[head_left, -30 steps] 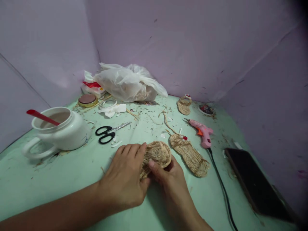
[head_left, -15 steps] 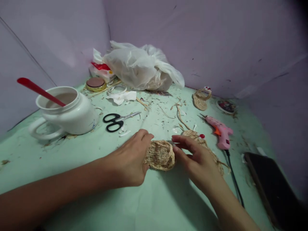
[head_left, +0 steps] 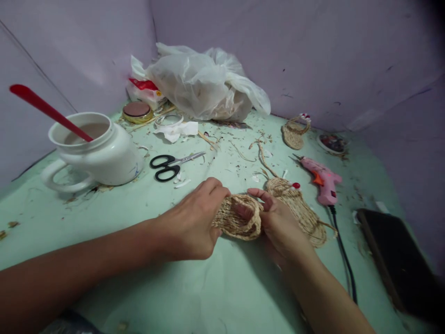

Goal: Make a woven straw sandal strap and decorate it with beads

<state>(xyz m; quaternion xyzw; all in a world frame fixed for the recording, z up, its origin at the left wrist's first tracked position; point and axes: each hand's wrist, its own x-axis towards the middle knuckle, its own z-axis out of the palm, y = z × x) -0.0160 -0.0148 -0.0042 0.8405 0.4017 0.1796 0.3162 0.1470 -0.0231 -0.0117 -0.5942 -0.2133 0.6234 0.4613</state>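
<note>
Pale lilac walls close in the scene: the left wall point(head_left: 97, 46), crossed by a thin dark line slanting down from the upper left of the frame, meets the back wall point(head_left: 278, 37) at a corner left of top centre. Small dark marks speckle the upper right. Below spreads a pale green tabletop point(head_left: 139, 292), under subdued light, softly shadowed at lower centre.

tan woven piece point(head_left: 225, 223), oblong; braided band raised in loop at right end; held between hands point(head_left: 194, 222).

Far end of the woven piece point(head_left: 230, 224) out of sight behind the left hand point(head_left: 194, 223)
</note>
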